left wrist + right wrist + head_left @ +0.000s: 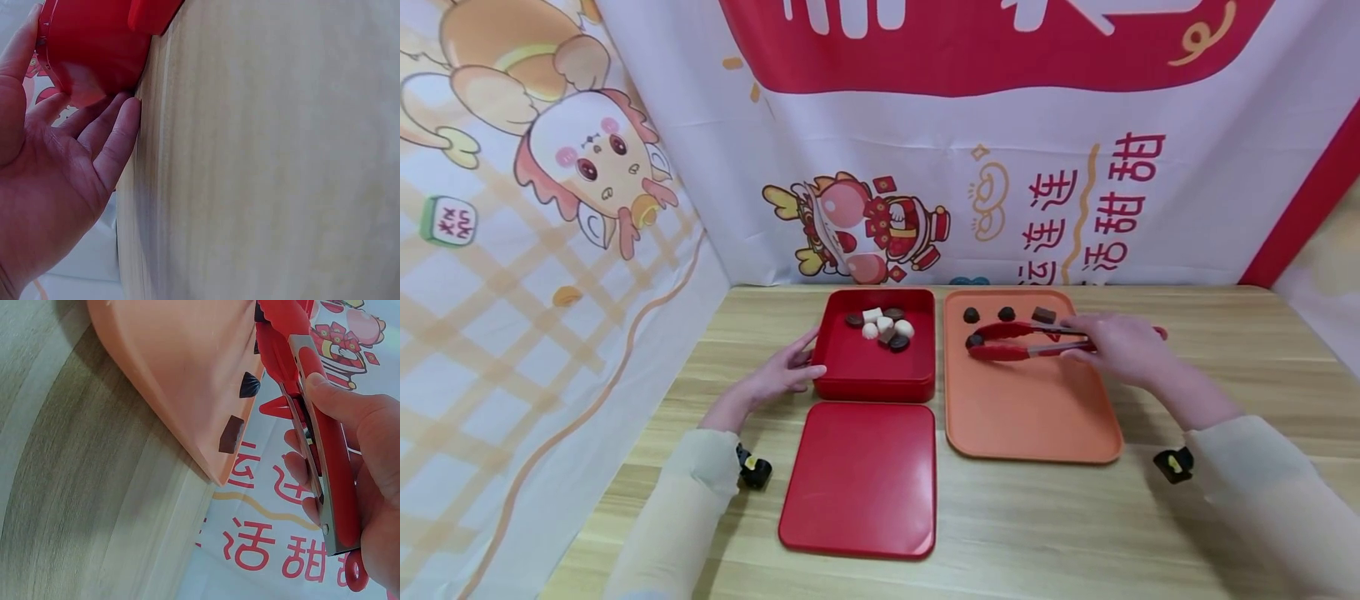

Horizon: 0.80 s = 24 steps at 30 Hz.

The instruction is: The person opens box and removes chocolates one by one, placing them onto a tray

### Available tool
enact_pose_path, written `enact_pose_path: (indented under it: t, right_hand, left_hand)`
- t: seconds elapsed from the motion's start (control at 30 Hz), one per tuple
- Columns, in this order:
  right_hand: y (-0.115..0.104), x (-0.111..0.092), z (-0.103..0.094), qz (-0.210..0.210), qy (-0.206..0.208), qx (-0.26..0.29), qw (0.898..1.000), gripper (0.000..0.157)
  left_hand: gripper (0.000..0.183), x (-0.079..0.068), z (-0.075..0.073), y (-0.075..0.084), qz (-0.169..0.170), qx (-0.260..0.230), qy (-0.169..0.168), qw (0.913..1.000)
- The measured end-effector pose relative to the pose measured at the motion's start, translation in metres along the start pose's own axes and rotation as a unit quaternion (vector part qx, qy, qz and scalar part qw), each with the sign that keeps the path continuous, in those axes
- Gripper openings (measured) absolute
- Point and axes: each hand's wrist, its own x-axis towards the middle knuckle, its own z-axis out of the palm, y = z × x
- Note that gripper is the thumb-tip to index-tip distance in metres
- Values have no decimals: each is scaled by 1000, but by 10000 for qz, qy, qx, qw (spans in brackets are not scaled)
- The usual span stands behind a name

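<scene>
A pair of red-tipped kitchen tongs is gripped in my right hand, above the orange tray. Between the tong tips sits a dark chocolate; the head view does not show whether they squeeze it. Two more dark chocolates and a brown rectangular piece lie along the tray's far side. My left hand touches the left side of a red square box, thumb near its rim and fingers fairly straight. Inside the box are several white chocolates and dark ones, clustered toward the back.
In front of the box a red square lid lies flat on the wooden table. Box and tray stand side by side with a narrow gap. A printed cloth backdrop rises behind the table, and another at the left.
</scene>
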Motion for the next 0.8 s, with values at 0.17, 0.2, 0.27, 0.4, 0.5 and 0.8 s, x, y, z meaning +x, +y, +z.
enact_pose_path:
  t: [0.17, 0.2, 0.27, 0.4, 0.5, 0.8]
  right_hand:
    - [-1, 0, 0, 16, -39, 56, 10000, 54]
    - [-1, 0, 0, 19, -41, 70, 10000, 54]
    - [-1, -1, 0, 32, -41, 103, 9999, 54]
    - [-1, -1, -1, 59, -30, 194, 9998, 54]
    - [0, 0, -6, 44, -12, 278, 9996, 51]
    - [-18, 12, -36, -208, 341, 143, 9991, 63]
  left_hand:
    - [81, 0, 0, 1, -10, -34, -21, 10000]
    - [81, 0, 1, 1, -12, -44, -22, 10000]
    - [81, -1, 1, 1, -2, -41, -23, 10000]
    - [81, -1, 1, 1, -15, -23, -3, 10000]
    - [81, -1, 0, 1, -8, 2, 6, 10000]
    - [81, -1, 0, 1, -18, 24, -7, 10000]
